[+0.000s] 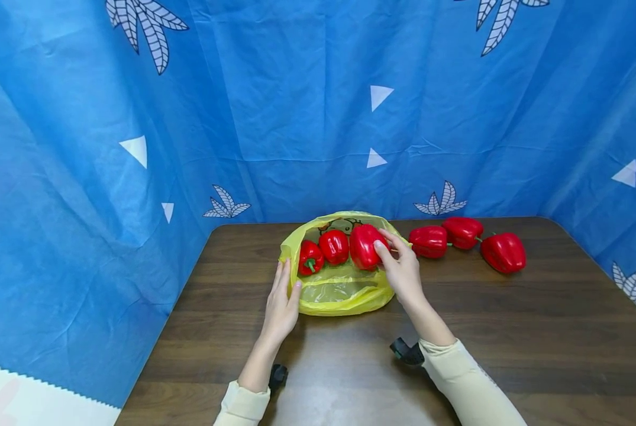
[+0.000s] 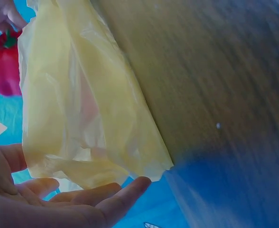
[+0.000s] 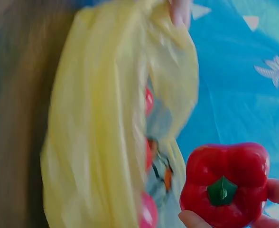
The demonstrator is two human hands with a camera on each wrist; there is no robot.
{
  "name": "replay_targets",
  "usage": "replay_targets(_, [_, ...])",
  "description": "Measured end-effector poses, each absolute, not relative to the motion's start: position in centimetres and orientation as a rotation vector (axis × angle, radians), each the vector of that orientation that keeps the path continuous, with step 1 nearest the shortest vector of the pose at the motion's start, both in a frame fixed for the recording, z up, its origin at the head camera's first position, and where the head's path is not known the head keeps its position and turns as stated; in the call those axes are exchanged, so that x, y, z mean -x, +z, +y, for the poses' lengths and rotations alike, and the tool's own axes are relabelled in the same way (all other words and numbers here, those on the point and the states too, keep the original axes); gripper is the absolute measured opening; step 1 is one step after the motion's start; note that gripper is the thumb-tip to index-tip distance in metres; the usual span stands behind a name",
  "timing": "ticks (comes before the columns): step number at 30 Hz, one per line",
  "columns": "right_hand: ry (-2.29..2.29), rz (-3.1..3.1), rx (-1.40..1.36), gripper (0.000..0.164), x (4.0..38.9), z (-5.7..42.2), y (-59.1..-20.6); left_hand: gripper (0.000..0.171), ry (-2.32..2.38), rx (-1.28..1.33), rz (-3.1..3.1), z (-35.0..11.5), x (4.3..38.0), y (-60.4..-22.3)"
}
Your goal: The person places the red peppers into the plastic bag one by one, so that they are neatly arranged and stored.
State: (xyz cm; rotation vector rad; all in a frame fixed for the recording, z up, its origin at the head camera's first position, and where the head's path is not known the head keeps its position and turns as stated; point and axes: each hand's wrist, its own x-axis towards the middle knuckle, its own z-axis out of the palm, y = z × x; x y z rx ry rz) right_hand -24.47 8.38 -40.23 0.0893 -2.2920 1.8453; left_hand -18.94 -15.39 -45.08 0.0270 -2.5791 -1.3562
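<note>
A yellow plastic bag point(image 1: 344, 307) lies with its mouth open on the wooden table. At its left rim, my left hand point(image 1: 281, 305) holds the plastic, thumb at the mouth and fingers along the outside. Over the bag's right side, my right hand point(image 1: 403, 269) grips a red bell pepper point(image 1: 367, 247), fingers and thumb around it. Its green stem faces the camera in the right wrist view. Inside the bag sit a red bell pepper point(image 1: 310, 258) with its stem showing and another pepper point(image 1: 333, 247). Yellow plastic hides most of the contents in the left wrist view.
Right of the bag, three more red bell peppers lie on the table point(image 1: 562, 331): a near-left one point(image 1: 428, 241), a rear one point(image 1: 462, 232) and a rightmost one point(image 1: 503, 252). A blue patterned curtain point(image 1: 296, 118) hangs behind the table and along its sides.
</note>
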Motion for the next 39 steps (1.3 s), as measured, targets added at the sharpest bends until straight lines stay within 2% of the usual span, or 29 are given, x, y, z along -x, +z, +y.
replay_targets(13, [1.584, -2.503, -0.235, 0.037, 24.0, 1.9, -43.1, 0.057, -1.350, -0.049, -2.611, -15.4, 19.1, -45.0])
replay_targets(27, [1.413, -2.556, -0.348, 0.035, 23.5, -0.1, -45.3, 0.061, -1.359, -0.071, -2.619, -15.4, 19.1, -45.1])
replay_targets(39, [1.442, -2.620, -0.432, 0.035, 22.8, -0.6, -45.4, 0.059, -1.339, -0.045, -2.591, -15.3, 19.0, -45.0])
